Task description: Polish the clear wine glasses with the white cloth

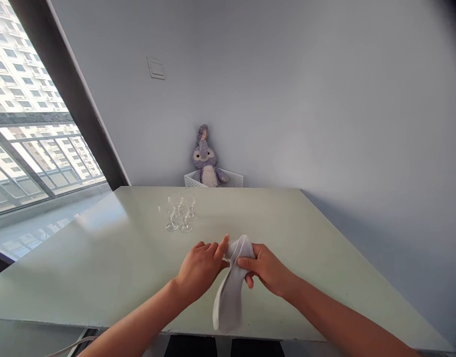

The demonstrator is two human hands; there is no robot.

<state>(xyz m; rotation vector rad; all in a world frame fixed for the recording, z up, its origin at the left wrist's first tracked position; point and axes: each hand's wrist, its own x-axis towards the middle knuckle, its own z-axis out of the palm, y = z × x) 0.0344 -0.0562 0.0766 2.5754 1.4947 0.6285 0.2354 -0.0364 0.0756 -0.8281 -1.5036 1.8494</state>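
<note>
A white cloth [231,297] hangs down over the near part of the table, its upper end bunched. My right hand [268,267] grips that upper end, thumb on the near side and fingers behind. Close against the cloth's left side is my left hand [201,267], index finger raised and thumb below, closed around something. A small clear glint shows between those fingers, but most of what they hold is hidden by the hand and the cloth. Farther back, left of my hands, several clear stemmed glasses [186,227] stand upright in a close group.
The pale green table [298,297] runs back to a grey wall. Behind its far edge, a purple plush toy [205,158] sits in a white perforated basket [233,179]. A large window [34,124] lies to the left. A cable [73,344] shows below the front edge.
</note>
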